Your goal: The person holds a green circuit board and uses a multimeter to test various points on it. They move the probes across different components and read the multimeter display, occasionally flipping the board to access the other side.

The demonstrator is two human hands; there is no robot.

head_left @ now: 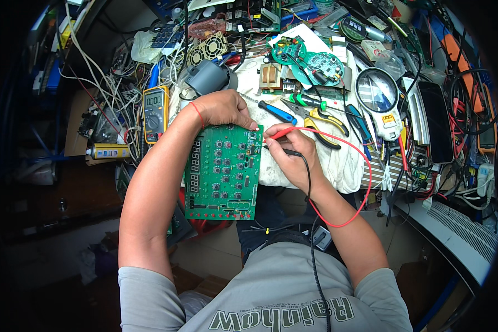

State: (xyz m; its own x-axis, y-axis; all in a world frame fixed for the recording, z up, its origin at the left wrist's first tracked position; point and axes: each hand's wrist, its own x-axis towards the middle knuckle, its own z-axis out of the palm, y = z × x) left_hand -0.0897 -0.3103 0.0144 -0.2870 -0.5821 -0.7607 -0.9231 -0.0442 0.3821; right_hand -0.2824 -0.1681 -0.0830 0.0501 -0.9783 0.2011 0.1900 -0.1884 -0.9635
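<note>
At the cloth's (332, 169) edge, the left hand (224, 110) clamps a circuit board (221, 169), the right hand (294, 157) red and black test probes (283, 133).

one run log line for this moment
left hand: holding green circuit board | right hand: holding red probe, black probe near board | yellow multimeter: left of board
</note>
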